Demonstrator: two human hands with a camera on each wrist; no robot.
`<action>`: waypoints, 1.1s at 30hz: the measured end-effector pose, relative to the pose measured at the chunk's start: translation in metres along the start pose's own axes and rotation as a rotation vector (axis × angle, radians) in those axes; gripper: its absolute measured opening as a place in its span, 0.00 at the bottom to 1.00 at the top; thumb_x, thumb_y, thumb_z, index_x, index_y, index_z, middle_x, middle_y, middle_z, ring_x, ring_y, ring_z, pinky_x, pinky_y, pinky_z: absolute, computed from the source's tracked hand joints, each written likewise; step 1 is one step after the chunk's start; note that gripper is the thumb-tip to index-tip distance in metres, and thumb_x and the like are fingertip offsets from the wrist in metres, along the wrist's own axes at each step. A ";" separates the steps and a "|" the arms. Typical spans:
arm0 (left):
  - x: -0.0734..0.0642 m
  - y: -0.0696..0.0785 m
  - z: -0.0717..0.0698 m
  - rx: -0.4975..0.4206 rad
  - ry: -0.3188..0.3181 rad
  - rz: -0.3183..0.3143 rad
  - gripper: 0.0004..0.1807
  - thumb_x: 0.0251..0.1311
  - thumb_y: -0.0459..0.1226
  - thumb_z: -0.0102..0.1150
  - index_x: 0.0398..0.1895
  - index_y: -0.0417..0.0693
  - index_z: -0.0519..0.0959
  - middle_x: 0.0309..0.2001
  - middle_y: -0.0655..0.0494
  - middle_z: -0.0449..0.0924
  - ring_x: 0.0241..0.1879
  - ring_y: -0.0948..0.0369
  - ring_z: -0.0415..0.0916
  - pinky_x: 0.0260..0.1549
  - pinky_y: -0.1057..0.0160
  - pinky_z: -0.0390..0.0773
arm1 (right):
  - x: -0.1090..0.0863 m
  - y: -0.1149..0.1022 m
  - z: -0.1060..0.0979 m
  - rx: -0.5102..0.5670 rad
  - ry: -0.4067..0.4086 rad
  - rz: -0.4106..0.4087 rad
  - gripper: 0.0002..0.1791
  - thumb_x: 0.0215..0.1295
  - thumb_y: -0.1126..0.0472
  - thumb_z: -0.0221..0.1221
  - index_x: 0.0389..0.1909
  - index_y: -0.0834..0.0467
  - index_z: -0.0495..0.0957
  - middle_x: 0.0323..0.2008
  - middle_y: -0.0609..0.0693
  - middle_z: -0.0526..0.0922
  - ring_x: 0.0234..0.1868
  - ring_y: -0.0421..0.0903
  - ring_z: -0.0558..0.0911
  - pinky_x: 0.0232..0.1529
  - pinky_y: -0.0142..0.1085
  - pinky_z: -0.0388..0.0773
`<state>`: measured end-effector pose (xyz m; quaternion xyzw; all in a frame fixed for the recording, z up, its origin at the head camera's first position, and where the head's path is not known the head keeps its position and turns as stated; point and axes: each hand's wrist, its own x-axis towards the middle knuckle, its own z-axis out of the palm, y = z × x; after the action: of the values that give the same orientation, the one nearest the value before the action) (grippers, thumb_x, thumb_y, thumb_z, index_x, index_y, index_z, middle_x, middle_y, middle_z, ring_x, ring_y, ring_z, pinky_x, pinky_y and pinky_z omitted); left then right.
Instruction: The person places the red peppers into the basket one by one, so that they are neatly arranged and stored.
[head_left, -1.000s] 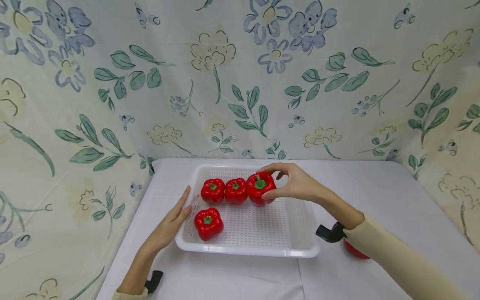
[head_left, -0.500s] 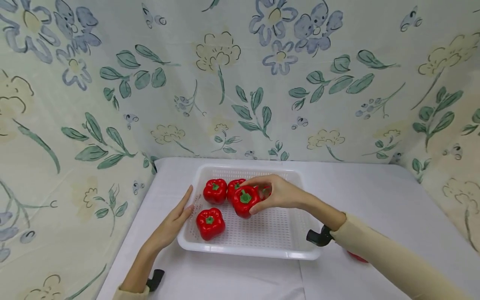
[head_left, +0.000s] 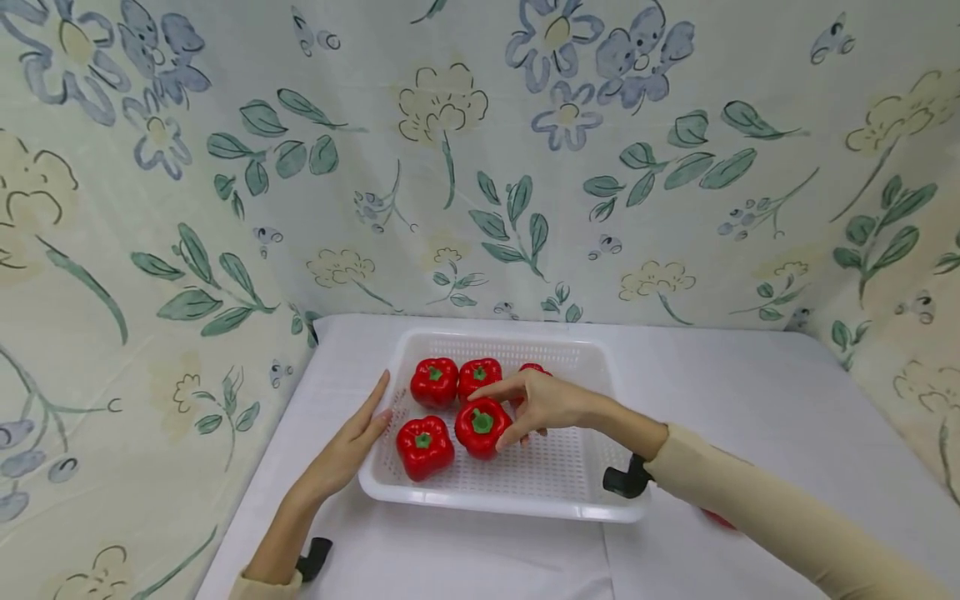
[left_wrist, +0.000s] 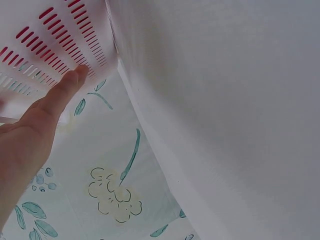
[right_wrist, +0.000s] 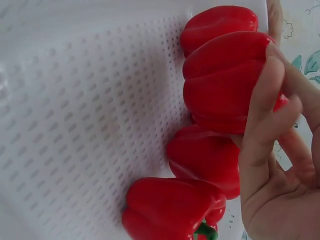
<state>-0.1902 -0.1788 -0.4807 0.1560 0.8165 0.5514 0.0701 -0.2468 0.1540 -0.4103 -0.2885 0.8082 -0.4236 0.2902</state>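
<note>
My right hand pinches a red bell pepper with a green stem between thumb and fingers, inside a white perforated basket. In the right wrist view this held bell pepper overlaps other peppers. To its left sits the front-left pepper. Two more peppers stand along the back, the back-left pepper and the middle one; another pepper is mostly hidden behind my right hand. My left hand rests with straight fingers against the basket's left side; the left wrist view shows its fingers touching the slotted wall.
A further red object lies on the white-covered table right of the basket, mostly hidden by my right sleeve. A flower-patterned cloth hangs behind and at the sides.
My right hand has carried the bell pepper from the back row leftward and toward the front, beside the front-left pepper. Another pepper now shows behind it. My left hand stays at the basket.
</note>
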 end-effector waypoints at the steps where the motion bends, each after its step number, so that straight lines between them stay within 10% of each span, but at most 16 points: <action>1: 0.000 0.000 0.000 0.000 0.000 0.003 0.35 0.82 0.42 0.41 0.86 0.64 0.42 0.85 0.47 0.44 0.79 0.36 0.53 0.61 0.40 0.79 | 0.001 0.001 0.002 0.014 -0.010 0.010 0.35 0.55 0.59 0.77 0.66 0.45 0.80 0.47 0.49 0.87 0.26 0.54 0.85 0.24 0.34 0.84; 14: 0.002 0.002 0.000 0.019 -0.005 -0.015 0.35 0.82 0.43 0.40 0.86 0.62 0.41 0.85 0.47 0.43 0.80 0.38 0.51 0.66 0.37 0.74 | 0.006 0.018 0.013 0.142 -0.098 0.088 0.36 0.59 0.64 0.74 0.70 0.46 0.76 0.61 0.52 0.83 0.47 0.48 0.89 0.26 0.32 0.86; 33: 0.000 0.002 -0.001 -0.006 -0.002 -0.015 0.36 0.82 0.43 0.42 0.86 0.63 0.42 0.85 0.46 0.44 0.79 0.36 0.54 0.63 0.40 0.78 | 0.007 0.015 0.011 0.100 -0.162 0.110 0.45 0.63 0.61 0.71 0.80 0.47 0.62 0.63 0.55 0.78 0.40 0.55 0.91 0.31 0.38 0.89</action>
<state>-0.1904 -0.1789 -0.4781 0.1504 0.8159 0.5532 0.0755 -0.2468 0.1502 -0.4299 -0.2619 0.7745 -0.4222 0.3914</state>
